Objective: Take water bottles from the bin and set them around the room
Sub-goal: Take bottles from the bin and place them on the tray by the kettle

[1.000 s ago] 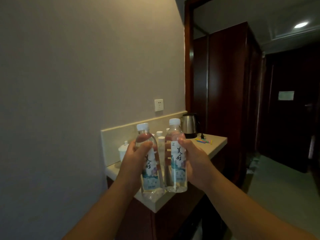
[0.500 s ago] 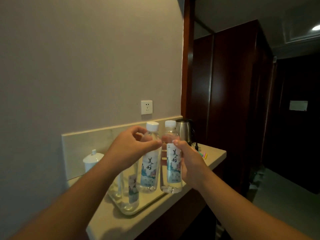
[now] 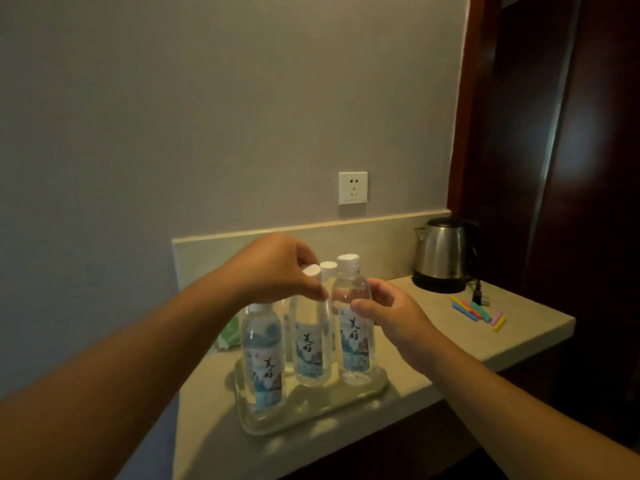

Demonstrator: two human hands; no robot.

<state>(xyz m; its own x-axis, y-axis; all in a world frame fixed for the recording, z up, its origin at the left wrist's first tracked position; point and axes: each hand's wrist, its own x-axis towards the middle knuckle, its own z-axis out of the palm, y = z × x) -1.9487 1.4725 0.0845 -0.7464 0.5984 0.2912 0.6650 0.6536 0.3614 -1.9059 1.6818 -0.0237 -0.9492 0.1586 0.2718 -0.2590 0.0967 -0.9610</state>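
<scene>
While four water bottles stand upright on the tray (image 3: 375, 393), left hand (image 3: 277, 271) pinches middle bottle (image 3: 310, 341), right hand (image 3: 391, 315) curls round right bottle (image 3: 355, 327), one kettle (image 3: 443, 254) nearby.

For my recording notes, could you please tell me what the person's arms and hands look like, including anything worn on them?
Both forearms are bare as far as the frame shows: no sleeves, gloves, watch or bracelet. No rings show on the left hand or right hand. Fingernails look short and unpainted.

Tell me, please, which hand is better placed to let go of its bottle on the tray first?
Probably right. The right hand holds a bottle seemingly standing on the tray; the left hand pinches the middle bottle's neck.
</scene>
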